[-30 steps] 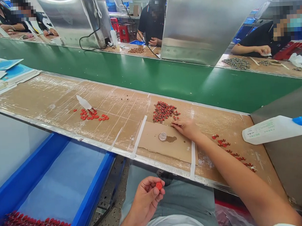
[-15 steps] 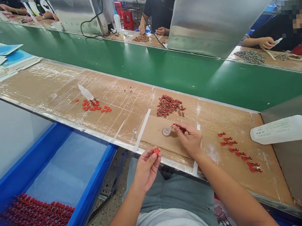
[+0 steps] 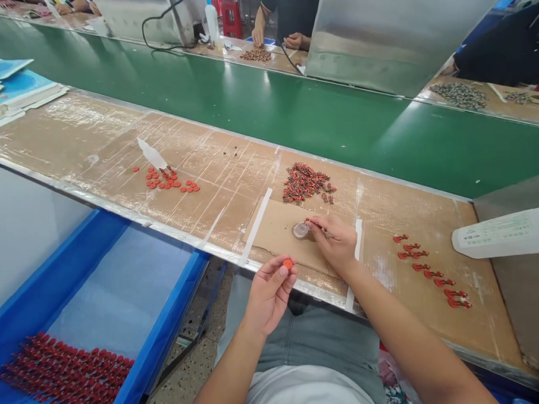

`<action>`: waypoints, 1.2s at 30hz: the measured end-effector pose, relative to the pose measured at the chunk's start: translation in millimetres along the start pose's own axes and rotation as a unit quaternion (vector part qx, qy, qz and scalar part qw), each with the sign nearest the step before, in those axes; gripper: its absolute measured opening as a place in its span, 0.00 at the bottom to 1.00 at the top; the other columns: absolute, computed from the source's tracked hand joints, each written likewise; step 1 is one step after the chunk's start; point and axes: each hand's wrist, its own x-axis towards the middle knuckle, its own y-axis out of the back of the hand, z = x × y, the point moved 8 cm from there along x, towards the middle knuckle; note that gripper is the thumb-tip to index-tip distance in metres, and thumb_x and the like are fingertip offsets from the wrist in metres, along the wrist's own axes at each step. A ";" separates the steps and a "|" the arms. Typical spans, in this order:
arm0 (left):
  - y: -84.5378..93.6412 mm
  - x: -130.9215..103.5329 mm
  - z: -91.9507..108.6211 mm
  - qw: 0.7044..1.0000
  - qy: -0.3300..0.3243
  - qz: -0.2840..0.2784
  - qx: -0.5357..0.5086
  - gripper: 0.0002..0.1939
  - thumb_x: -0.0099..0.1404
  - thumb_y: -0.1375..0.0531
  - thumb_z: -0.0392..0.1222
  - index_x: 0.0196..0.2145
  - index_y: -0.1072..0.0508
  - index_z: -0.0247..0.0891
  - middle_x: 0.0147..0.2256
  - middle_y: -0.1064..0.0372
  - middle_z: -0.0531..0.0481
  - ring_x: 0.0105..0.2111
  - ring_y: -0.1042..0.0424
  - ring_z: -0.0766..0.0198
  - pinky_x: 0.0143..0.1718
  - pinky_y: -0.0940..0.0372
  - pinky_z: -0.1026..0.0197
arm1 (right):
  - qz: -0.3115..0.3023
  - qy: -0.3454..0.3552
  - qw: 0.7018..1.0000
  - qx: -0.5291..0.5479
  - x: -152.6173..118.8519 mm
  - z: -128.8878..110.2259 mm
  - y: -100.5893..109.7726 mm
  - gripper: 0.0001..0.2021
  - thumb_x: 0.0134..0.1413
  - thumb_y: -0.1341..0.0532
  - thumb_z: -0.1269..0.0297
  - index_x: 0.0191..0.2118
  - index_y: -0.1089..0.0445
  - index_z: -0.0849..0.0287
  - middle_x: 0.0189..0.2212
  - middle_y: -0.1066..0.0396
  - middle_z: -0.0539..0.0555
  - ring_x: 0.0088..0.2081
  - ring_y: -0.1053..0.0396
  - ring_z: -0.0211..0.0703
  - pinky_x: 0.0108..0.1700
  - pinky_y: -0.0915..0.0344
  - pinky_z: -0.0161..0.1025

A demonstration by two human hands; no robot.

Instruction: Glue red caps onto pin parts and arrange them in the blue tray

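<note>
Between thumb and fingers, my left hand [image 3: 270, 288] pinches a small round red disc [image 3: 288, 263] at the table's front edge. My right hand [image 3: 336, 241] is closed on a tiny red-and-dark figure [image 3: 308, 221], mostly covered by the fingertips. It is at the rim of a small round clear dish [image 3: 300, 230] on a cardboard sheet [image 3: 270, 226]. Behind the sheet lies a pile of similar small figures [image 3: 305, 182]. Loose red discs [image 3: 161, 181] lie to the left beside a white pointed bottle [image 3: 151, 153]. On the right stand figures joined to red discs [image 3: 433, 272].
A large white bottle [image 3: 503, 233] lies at the right by a metal panel. Beyond the table runs a green belt [image 3: 247, 102], with co-workers' hands at the far side. A blue tray [image 3: 167, 313] with rows of red pieces [image 3: 67, 374] is at lower left. Cards [image 3: 19, 91] are stacked far left.
My right hand has brought the small figure down to the dish. My left hand, with the red disc, has shifted slightly right and up. The whole view has moved a little.
</note>
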 end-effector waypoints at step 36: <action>-35.4 -4.4 -4.0 0.998 -0.034 -0.049 0.020 0.11 0.61 0.33 0.38 0.42 0.22 0.36 0.41 0.26 0.46 0.23 0.46 0.79 0.21 0.45 0.74 | 0.079 -0.261 0.907 0.319 -37.3 -40.5 32.9 0.10 0.44 0.27 0.66 0.36 0.21 0.55 0.33 0.20 0.52 0.33 0.21 0.42 0.38 0.22 0.37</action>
